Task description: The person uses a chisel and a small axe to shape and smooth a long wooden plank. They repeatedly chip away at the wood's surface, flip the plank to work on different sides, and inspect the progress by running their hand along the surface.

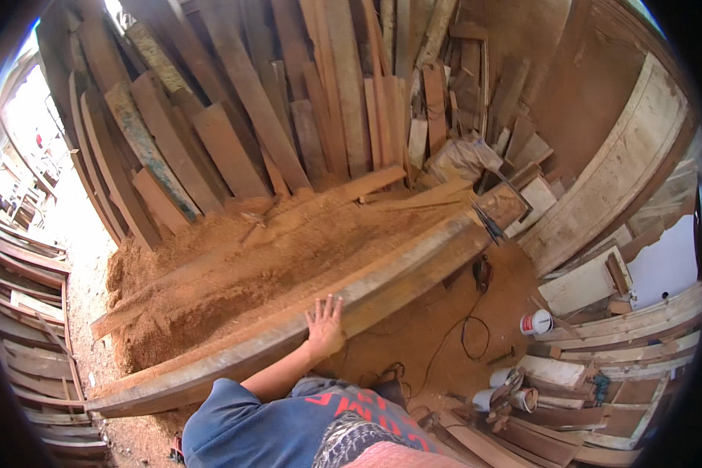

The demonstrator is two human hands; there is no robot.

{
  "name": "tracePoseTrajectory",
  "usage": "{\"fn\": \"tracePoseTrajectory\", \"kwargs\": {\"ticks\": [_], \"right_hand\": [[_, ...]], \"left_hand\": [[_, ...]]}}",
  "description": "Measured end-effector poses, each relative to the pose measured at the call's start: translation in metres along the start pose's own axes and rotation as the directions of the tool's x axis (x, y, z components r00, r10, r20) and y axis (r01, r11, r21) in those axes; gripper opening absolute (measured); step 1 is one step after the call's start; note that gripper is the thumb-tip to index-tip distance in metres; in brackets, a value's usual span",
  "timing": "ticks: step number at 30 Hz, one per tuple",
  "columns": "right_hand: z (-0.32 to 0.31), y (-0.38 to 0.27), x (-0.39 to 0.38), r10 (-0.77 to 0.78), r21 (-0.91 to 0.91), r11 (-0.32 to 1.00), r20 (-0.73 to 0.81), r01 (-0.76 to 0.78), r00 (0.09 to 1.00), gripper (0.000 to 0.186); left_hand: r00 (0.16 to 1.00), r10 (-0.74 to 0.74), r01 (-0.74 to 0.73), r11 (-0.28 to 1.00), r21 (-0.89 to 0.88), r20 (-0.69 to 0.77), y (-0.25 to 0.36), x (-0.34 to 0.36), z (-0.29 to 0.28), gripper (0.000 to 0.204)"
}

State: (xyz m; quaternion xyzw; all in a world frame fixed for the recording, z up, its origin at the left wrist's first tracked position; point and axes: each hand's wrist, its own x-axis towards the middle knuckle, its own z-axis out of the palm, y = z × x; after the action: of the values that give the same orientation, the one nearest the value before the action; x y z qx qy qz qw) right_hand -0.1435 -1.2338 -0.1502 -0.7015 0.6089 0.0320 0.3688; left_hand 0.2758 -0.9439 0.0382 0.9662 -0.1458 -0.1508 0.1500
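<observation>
My left hand (324, 331) lies with fingers spread on a long wooden beam (394, 265) that runs diagonally from the lower left to the upper right. The beam has a pale weathered edge and rests along a mound of brown sawdust (203, 296). Near its far right end are some dark metal pieces (487, 222), too small to name for sure. My right hand is not in view.
Many boards (234, 93) lean upright behind the sawdust. A power tool (482, 273) with a cord lies on the floor beside the beam. White buckets (537, 321) and stacked boards (561, 374) are at the right. More planks (23, 327) line the left, near a bright opening.
</observation>
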Motion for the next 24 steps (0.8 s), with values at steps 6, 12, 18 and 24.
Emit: {"fn": "tracePoseTrajectory", "kwargs": {"ticks": [6, 12, 18, 24], "right_hand": [[-0.068, -0.013, 0.100, -0.168, -0.059, 0.981, 0.199, 0.183, 0.965, 0.042], [-0.080, -0.047, 0.283, -0.228, 0.013, 0.973, 0.199, 0.230, 0.953, 0.025], [-0.140, -0.290, 0.279, -0.194, 0.327, 0.940, 0.290, 0.094, 0.937, 0.021], [-0.143, -0.396, 0.315, -0.432, 0.394, 0.850, 0.141, 0.350, 0.891, 0.022]], "left_hand": [[0.962, -0.271, 0.267, 0.959, 0.098, 0.032, 0.054, 0.013, 0.014, 0.110], [0.915, -0.403, 0.403, 0.915, 0.025, 0.002, 0.077, 0.020, 0.021, 0.103], [0.864, -0.493, 0.494, 0.869, -0.018, -0.107, 0.094, 0.019, 0.032, 0.100], [0.814, -0.540, 0.546, 0.837, -0.038, -0.212, 0.101, 0.022, 0.053, 0.097]]}}
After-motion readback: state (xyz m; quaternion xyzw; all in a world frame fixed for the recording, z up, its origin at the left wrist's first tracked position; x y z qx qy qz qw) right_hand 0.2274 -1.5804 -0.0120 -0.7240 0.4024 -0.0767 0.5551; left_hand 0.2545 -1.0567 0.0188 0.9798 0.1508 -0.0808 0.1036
